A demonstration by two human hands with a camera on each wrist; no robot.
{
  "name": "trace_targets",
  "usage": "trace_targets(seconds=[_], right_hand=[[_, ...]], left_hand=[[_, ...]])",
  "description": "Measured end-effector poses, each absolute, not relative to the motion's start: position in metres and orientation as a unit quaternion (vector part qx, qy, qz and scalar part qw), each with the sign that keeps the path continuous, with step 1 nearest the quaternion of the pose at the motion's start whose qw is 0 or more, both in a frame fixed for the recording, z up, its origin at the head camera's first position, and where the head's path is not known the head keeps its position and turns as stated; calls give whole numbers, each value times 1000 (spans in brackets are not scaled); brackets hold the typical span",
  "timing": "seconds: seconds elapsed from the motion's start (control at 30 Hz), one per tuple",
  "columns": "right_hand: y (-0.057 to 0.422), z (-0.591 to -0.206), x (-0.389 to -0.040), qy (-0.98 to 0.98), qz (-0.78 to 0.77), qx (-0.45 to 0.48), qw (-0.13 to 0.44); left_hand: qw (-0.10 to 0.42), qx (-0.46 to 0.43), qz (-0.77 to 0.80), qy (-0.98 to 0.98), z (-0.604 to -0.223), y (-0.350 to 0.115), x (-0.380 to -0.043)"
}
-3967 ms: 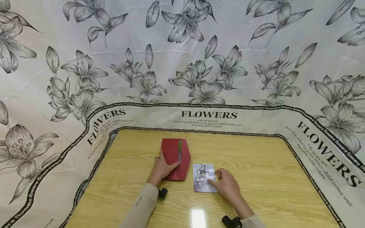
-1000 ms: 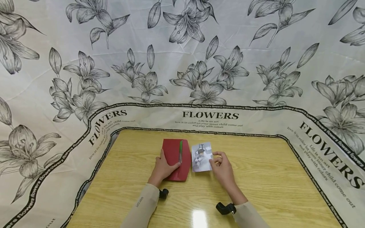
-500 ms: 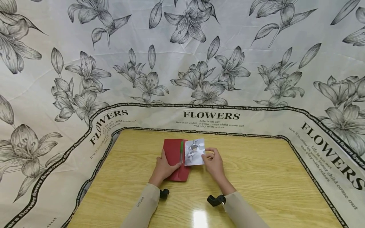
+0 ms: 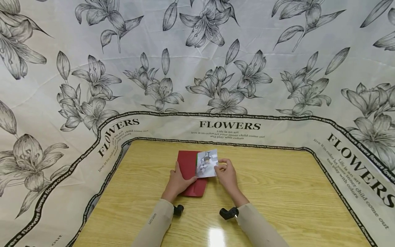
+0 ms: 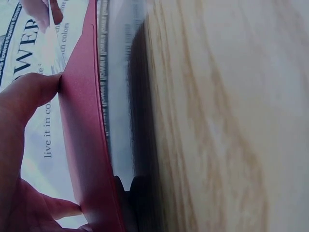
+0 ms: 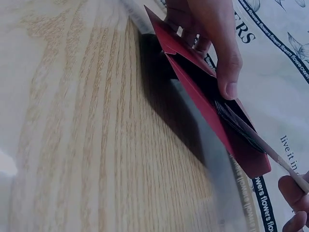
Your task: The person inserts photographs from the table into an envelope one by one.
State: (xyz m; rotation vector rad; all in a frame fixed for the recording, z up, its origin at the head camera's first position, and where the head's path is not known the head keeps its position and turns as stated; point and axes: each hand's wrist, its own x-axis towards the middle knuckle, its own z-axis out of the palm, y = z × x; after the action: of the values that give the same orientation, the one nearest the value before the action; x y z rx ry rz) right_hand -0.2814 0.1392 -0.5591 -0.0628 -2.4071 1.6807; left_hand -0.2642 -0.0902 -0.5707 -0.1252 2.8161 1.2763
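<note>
A red paper envelope (image 4: 186, 163) is held by my left hand (image 4: 177, 183), thumb at its mouth and fingers at the far left edge. Between finger and thumb, my right hand (image 4: 227, 176) pinches a small printed picture card (image 4: 207, 164) by its right edge. The card's left edge meets the envelope's mouth and covers part of the flap. A thin green strip (image 4: 196, 157) shows beside it in the opening. From the right wrist view, the envelope (image 6: 193, 94) gapes, with dark layers inside. The card (image 6: 275, 154) reaches the mouth edge-on; how far in is hard to tell.
Under both hands is a wood-grain table (image 4: 287, 185) with a bright glare spot near its front. A white cloth (image 4: 228, 85) printed with flowers and lettering rises behind and at both sides. Black wrist cameras (image 4: 228, 213) sit by the cuffs.
The right hand has lifted the card off the table and brought it leftward to the envelope's mouth, covering much of the green strip. The left hand keeps its grip on the envelope.
</note>
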Motion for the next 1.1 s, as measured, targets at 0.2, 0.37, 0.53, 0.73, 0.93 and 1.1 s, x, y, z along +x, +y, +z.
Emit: trace_targets(seconds=[0.2, 0.37, 0.53, 0.73, 0.93, 1.1], right_hand=[[134, -561, -285, -818, 567, -26, 97], [128, -562, -285, -822, 561, -29, 92], [124, -562, -286, -829, 551, -34, 89], [121, -563, -286, -831, 550, -24, 78], [115, -566, -287, -834, 547, -13, 73], [109, -568, -287, -837, 544, -7, 64]], left_hand=[[24, -41, 418, 907, -571, -91, -264], [29, -45, 418, 907, -571, -90, -264], [26, -44, 417, 907, -572, -90, -266], [25, -46, 414, 909, -571, -89, -265], [24, -47, 417, 907, -571, -90, -265], [20, -45, 416, 908, -572, -90, -265]])
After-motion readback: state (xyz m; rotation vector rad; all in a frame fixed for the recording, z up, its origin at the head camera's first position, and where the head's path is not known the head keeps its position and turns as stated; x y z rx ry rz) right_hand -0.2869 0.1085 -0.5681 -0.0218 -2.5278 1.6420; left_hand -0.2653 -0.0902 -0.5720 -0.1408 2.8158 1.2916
